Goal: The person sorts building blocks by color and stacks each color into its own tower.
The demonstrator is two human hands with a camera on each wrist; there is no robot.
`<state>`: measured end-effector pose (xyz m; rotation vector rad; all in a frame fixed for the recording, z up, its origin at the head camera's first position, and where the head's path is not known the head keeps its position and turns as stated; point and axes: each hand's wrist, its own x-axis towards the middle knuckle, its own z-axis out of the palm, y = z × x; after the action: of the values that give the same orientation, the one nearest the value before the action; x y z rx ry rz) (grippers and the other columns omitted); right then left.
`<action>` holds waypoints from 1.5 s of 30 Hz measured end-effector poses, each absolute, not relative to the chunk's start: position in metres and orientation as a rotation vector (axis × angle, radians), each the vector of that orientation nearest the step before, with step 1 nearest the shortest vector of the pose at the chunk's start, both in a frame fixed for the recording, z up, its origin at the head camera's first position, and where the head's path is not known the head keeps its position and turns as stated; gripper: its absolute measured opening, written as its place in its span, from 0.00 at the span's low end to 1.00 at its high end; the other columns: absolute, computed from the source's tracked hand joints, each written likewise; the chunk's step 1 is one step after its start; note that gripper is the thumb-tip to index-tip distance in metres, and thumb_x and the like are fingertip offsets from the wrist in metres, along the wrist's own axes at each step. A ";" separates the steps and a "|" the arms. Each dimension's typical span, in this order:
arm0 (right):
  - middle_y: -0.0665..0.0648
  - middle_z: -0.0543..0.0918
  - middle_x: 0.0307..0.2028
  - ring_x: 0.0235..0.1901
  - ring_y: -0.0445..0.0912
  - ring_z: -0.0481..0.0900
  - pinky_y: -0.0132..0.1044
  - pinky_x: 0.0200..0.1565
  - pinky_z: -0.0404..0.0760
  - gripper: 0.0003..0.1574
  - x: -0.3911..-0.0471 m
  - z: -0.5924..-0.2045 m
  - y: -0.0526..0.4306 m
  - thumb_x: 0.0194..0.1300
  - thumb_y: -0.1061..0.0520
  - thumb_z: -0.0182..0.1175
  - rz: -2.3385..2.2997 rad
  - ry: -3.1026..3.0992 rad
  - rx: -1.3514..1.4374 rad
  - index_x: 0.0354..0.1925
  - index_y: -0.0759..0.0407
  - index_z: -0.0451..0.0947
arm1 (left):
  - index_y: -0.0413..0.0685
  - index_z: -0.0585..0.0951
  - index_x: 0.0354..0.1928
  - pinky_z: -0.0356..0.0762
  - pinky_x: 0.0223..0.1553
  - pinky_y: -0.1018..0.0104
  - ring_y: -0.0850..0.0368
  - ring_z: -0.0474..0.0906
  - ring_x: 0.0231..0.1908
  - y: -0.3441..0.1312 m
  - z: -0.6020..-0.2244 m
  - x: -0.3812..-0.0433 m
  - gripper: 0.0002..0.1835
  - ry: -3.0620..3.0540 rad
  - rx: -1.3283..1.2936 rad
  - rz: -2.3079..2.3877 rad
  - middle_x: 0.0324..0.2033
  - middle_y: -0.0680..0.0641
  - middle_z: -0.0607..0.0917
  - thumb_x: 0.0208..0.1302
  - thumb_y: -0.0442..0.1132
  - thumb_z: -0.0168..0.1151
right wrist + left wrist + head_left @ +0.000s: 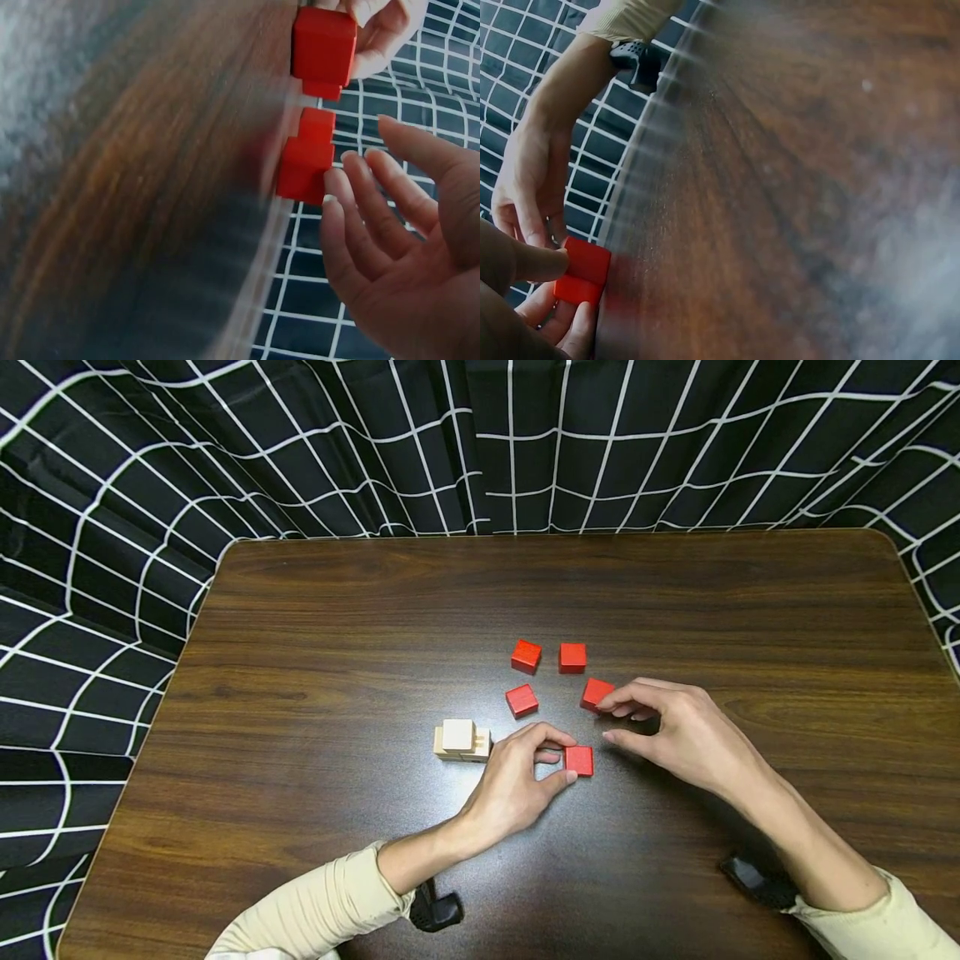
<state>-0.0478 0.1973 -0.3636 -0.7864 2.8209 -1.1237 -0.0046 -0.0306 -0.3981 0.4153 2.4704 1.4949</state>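
My left hand (513, 781) pinches a red cube (578, 761) between thumb and fingers, near the tabletop. Beyond it, the right hand (678, 727) reaches in from the right. Its fingertips are at the edge of another red cube (596, 693), while the thumb stands apart from it. In the right wrist view, that cube (306, 169) sits by the fingertips of the right hand (405, 247), whose thumb is spread away. The left wrist view shows my left thumb against a red cube (589, 259). Three more red cubes lie farther back, including one red cube (522, 701) near the left hand.
Left of the left hand stands a small group of pale wooden blocks (462, 742), with one cube on top. The brown wooden table (337, 635) ends at a black cloth with white grid lines (420, 452) behind and at both sides.
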 end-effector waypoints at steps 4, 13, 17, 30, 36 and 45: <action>0.44 0.85 0.38 0.36 0.40 0.82 0.28 0.37 0.80 0.21 -0.051 -0.362 0.199 0.51 0.61 0.77 -1.101 2.845 -0.781 0.44 0.49 0.84 | 0.51 0.82 0.49 0.78 0.50 0.74 0.64 0.83 0.45 -0.031 -0.398 -0.004 0.17 2.474 0.421 1.492 0.48 0.53 0.84 0.57 0.32 0.73; 0.44 0.85 0.39 0.36 0.40 0.81 0.25 0.38 0.78 0.20 -0.062 -0.361 0.201 0.52 0.62 0.77 -1.096 2.888 -0.738 0.44 0.50 0.84 | 0.51 0.82 0.49 0.78 0.50 0.75 0.65 0.82 0.45 -0.031 -0.397 -0.004 0.18 2.501 0.440 1.466 0.48 0.54 0.84 0.57 0.33 0.73; 0.44 0.85 0.39 0.36 0.40 0.81 0.24 0.38 0.78 0.20 -0.066 -0.364 0.201 0.52 0.62 0.76 -1.100 2.890 -0.720 0.44 0.51 0.85 | 0.51 0.81 0.49 0.78 0.50 0.74 0.66 0.82 0.45 -0.030 -0.398 -0.004 0.18 2.510 0.443 1.458 0.47 0.53 0.84 0.57 0.33 0.73; 0.47 0.85 0.42 0.37 0.41 0.82 0.33 0.38 0.82 0.23 -0.071 -0.370 0.197 0.53 0.63 0.75 -1.053 2.861 -0.670 0.47 0.53 0.83 | 0.51 0.81 0.49 0.78 0.50 0.75 0.65 0.82 0.45 -0.031 -0.397 -0.006 0.17 2.517 0.453 1.439 0.47 0.54 0.84 0.57 0.34 0.73; 0.51 0.86 0.42 0.37 0.43 0.83 0.42 0.37 0.84 0.23 -0.073 -0.372 0.194 0.53 0.63 0.75 -1.021 2.850 -0.671 0.49 0.55 0.82 | 0.51 0.81 0.49 0.78 0.50 0.75 0.66 0.82 0.45 -0.031 -0.396 -0.006 0.18 2.515 0.448 1.430 0.47 0.54 0.84 0.57 0.34 0.74; 0.53 0.86 0.41 0.38 0.44 0.84 0.42 0.38 0.84 0.20 -0.077 -0.374 0.195 0.57 0.60 0.73 -1.041 2.773 -0.595 0.49 0.56 0.83 | 0.50 0.81 0.49 0.78 0.50 0.75 0.65 0.82 0.45 -0.030 -0.396 -0.008 0.18 2.517 0.467 1.417 0.45 0.53 0.85 0.56 0.34 0.74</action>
<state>-0.0766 0.1950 -0.3742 -0.5949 2.7726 -1.0408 -0.0078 -0.0300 -0.3963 0.4673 2.5170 1.4167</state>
